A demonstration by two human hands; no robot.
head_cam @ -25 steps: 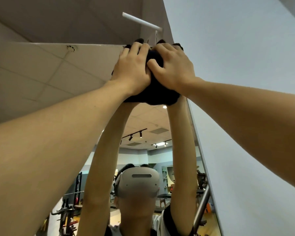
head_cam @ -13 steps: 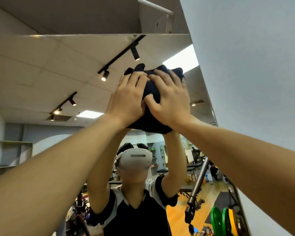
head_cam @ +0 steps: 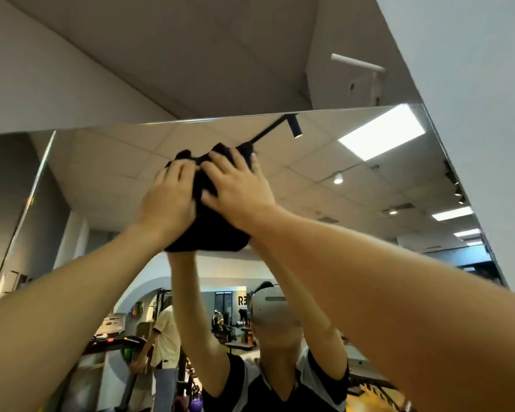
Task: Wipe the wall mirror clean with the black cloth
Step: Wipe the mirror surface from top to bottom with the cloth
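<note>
The wall mirror [head_cam: 354,179] fills the lower part of the view, its top edge running across the upper middle. A bunched black cloth [head_cam: 211,233] is pressed flat against the glass, a little below that top edge. My left hand [head_cam: 170,200] and my right hand [head_cam: 238,191] lie side by side on the cloth, fingers spread and pointing up, both arms stretched overhead. Most of the cloth is hidden under my palms. The mirror reflects my raised arms and a person wearing a headset.
A white side wall [head_cam: 473,114] meets the mirror's right edge. The mirror's left edge [head_cam: 27,203] borders a grey wall. Above the mirror is ceiling with a white pipe [head_cam: 357,63]. The reflection shows gym equipment and another person standing behind.
Both hands slid the cloth from the mirror's top right corner downward and to the left across the glass. The view has swung left, showing more of the mirror.
</note>
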